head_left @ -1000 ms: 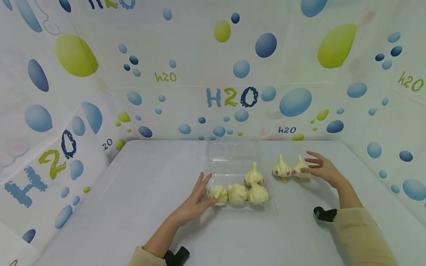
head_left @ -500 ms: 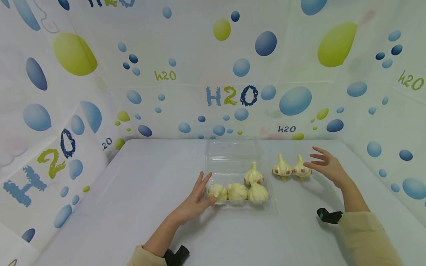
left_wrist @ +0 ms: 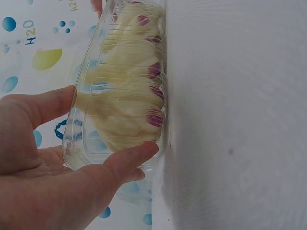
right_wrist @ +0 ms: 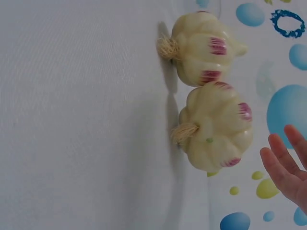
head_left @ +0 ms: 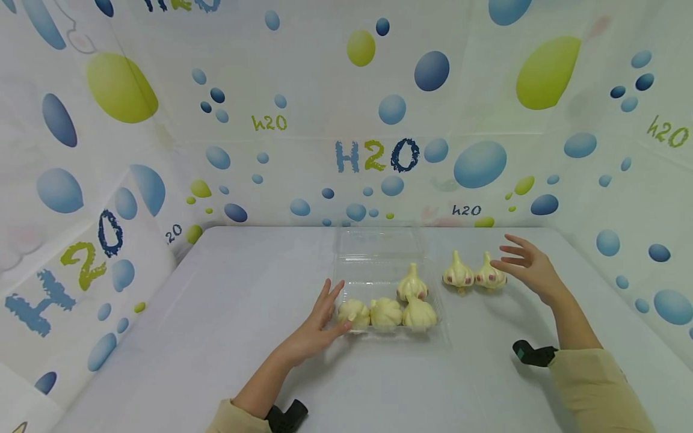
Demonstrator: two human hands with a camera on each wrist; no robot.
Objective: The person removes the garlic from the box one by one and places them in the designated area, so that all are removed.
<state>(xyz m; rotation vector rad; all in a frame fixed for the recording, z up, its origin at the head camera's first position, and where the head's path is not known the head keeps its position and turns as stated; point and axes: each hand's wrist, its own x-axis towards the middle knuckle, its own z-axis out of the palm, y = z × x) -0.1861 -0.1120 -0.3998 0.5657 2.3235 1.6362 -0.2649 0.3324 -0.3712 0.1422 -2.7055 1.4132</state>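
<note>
A clear plastic box [head_left: 368, 273] lies with its lid laid back, holding several garlic bulbs [head_left: 386, 314]: three along the near side and one behind at the right. My left hand [head_left: 316, 331] rests at the box's left near corner, fingers spread; the left wrist view shows its fingers touching the box wall [left_wrist: 79, 129]. Right of the box two garlic bulbs stand side by side, one [head_left: 458, 273] nearer the box and one [head_left: 489, 275] farther right. My right hand [head_left: 533, 273] hovers just right of the farther bulb, fingers spread, holding nothing; in the right wrist view a gap separates hand [right_wrist: 290, 167] and bulb [right_wrist: 218, 127].
A white cloth covers the table [head_left: 216, 313]. Behind and at both sides hangs a white sheet [head_left: 303, 72] with blue and green spots. Black wrist devices show at the left cuff [head_left: 288, 416] and the right cuff [head_left: 533, 353].
My right hand has drawn back slightly up and right from the farther bulb, then shifted a little left. The left hand, the box and the bulbs stay where they were.
</note>
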